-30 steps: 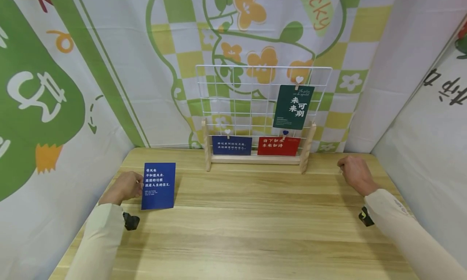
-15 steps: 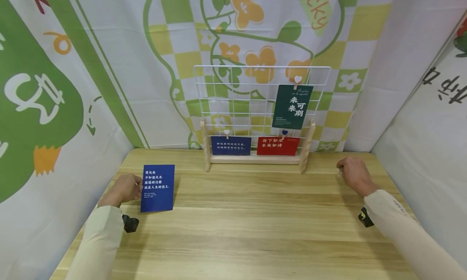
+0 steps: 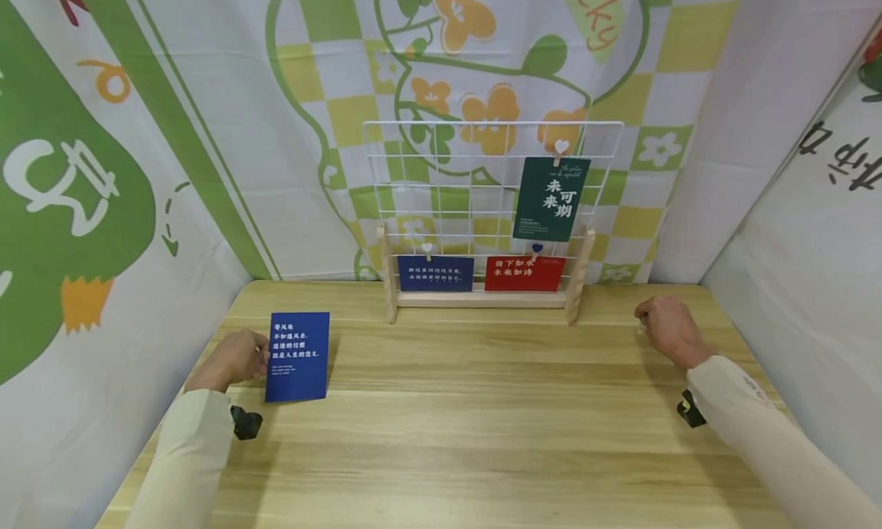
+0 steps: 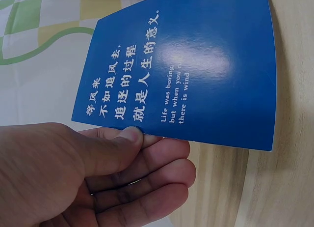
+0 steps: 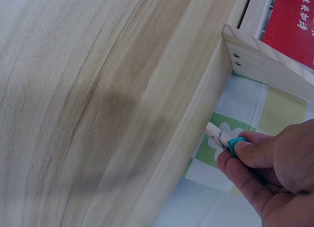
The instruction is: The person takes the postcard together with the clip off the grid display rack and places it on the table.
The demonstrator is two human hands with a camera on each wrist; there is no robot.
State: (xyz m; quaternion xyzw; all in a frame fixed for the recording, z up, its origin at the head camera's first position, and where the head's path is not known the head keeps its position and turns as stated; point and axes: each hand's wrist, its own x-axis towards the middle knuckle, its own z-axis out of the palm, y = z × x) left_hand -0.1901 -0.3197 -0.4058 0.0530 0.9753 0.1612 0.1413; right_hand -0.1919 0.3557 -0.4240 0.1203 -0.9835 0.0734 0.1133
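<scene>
Left hand [image 3: 236,355] pinches card [image 4: 196,72] (blue); right hand [image 3: 674,331] pinches clothespin [image 5: 219,135].

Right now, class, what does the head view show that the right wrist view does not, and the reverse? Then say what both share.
Only the head view shows the left hand holding a blue card and the green card. Only the right wrist view shows the teal end of the clothespin and two screws in the wooden post. Both show the right hand, the red card, that post and the tabletop.
</scene>
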